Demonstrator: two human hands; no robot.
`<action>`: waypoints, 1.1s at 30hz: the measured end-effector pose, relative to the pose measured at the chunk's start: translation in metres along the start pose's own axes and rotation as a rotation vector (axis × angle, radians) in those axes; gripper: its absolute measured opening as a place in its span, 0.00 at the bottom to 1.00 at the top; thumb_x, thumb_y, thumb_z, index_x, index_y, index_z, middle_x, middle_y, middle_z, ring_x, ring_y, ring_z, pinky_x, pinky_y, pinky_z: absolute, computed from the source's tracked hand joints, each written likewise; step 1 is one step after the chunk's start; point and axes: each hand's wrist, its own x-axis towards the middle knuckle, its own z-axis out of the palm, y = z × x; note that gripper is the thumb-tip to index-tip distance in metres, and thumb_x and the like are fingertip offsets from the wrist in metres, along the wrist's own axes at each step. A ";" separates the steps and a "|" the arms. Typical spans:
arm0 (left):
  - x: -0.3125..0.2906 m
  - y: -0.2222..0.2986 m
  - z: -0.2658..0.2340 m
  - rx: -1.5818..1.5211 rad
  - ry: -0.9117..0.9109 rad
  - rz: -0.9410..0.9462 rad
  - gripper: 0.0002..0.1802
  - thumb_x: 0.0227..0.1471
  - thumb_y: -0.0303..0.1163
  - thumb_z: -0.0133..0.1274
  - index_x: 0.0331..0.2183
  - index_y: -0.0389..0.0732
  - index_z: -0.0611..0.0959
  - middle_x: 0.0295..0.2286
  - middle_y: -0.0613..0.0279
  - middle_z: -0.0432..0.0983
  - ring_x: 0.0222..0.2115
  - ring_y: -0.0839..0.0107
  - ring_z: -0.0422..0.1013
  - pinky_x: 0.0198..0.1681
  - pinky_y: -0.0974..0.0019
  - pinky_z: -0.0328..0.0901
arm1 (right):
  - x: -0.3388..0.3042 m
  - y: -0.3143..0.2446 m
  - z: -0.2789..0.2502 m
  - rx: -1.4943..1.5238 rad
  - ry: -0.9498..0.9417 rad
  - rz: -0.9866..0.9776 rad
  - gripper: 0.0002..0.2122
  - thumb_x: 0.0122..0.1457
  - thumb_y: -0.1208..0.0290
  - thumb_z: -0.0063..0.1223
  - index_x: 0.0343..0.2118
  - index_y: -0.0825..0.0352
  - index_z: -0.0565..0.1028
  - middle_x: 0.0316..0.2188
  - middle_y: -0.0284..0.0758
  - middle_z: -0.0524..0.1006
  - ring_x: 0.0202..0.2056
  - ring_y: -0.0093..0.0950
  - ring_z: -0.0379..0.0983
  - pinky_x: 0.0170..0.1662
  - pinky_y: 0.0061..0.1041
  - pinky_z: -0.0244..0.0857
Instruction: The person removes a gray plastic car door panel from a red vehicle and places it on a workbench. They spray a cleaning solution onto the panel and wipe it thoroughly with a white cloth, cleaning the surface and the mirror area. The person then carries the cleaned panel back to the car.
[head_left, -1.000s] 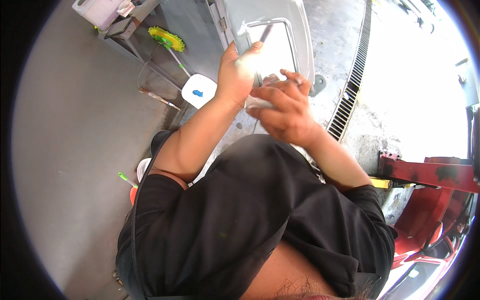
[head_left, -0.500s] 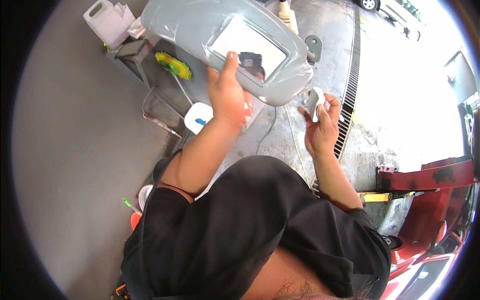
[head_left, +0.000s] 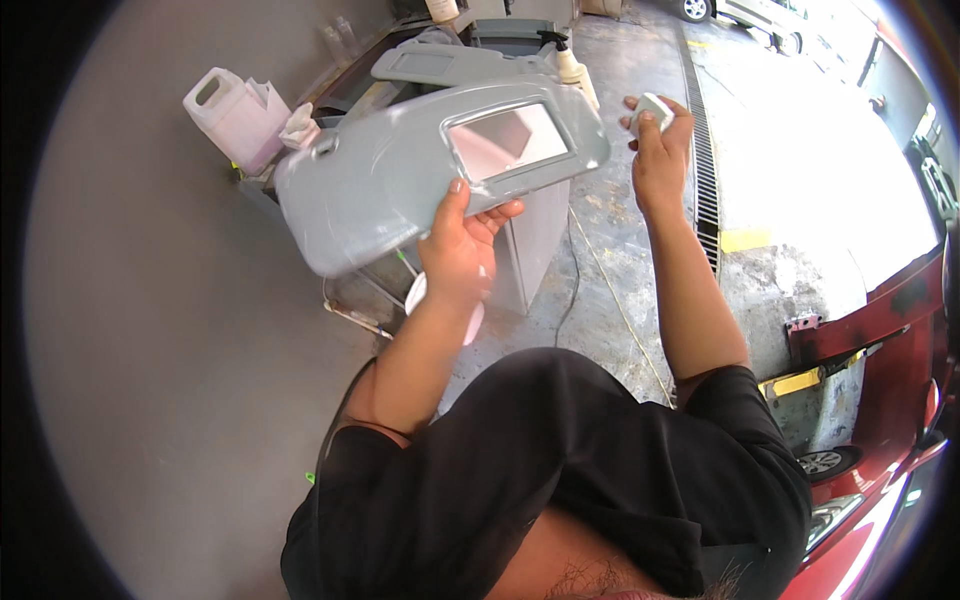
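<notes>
A grey car sun visor (head_left: pixel 370 190) with a mirror (head_left: pixel 515 140) set into it hangs tilted in front of me, streaked with white foam. My left hand (head_left: pixel 465 240) grips its lower edge, thumb on the near face by the mirror and fingers behind. Off to the right of the visor, apart from it, my right hand (head_left: pixel 660 150) is closed around a small white scrubbing block (head_left: pixel 653 112). Whether that block is a sponge or a brush does not show clearly. White suds cling to my left wrist.
Behind the visor, a second grey sun visor (head_left: pixel 430 66) lies on a workbench beside a spray bottle (head_left: pixel 575 75) with a black trigger. A jug of pinkish liquid (head_left: pixel 235 120) stands at left. A floor drain grate (head_left: pixel 706 190) and red lift arm (head_left: pixel 870 310) are at right.
The visor has come lower and leftward, and its tilt has turned so the mirror end is now higher. My right hand has risen with the white block. The bench behind has come into view.
</notes>
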 end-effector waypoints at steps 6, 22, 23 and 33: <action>-0.007 0.009 -0.005 0.088 0.136 0.249 0.26 0.69 0.47 0.45 0.56 0.37 0.74 0.51 0.56 0.75 0.50 0.68 0.71 0.54 0.58 0.65 | -0.041 0.007 0.071 -0.418 0.106 -0.609 0.14 0.56 0.75 0.63 0.46 0.63 0.79 0.39 0.42 0.75 0.45 0.43 0.70 0.51 0.39 0.64; -0.018 0.049 -0.051 0.069 0.073 0.065 0.36 0.70 0.57 0.37 0.62 0.35 0.68 0.54 0.56 0.70 0.54 0.65 0.69 0.58 0.61 0.65 | -0.138 -0.028 0.147 -0.171 -0.211 -0.411 0.10 0.57 0.75 0.62 0.42 0.65 0.79 0.40 0.41 0.76 0.44 0.37 0.74 0.48 0.33 0.68; -0.016 0.048 -0.046 0.119 0.057 0.202 0.36 0.70 0.57 0.36 0.62 0.35 0.69 0.54 0.56 0.70 0.53 0.66 0.70 0.57 0.62 0.65 | -0.119 -0.023 0.144 -0.179 -0.140 -0.269 0.11 0.55 0.75 0.63 0.42 0.65 0.80 0.39 0.41 0.76 0.43 0.39 0.74 0.47 0.35 0.68; -0.019 0.029 -0.052 0.068 -0.095 0.183 0.32 0.70 0.52 0.43 0.63 0.38 0.68 0.55 0.57 0.73 0.54 0.63 0.70 0.57 0.53 0.66 | -0.098 -0.002 0.121 -0.408 0.014 -0.547 0.11 0.54 0.76 0.64 0.41 0.65 0.80 0.36 0.43 0.75 0.41 0.42 0.74 0.46 0.37 0.67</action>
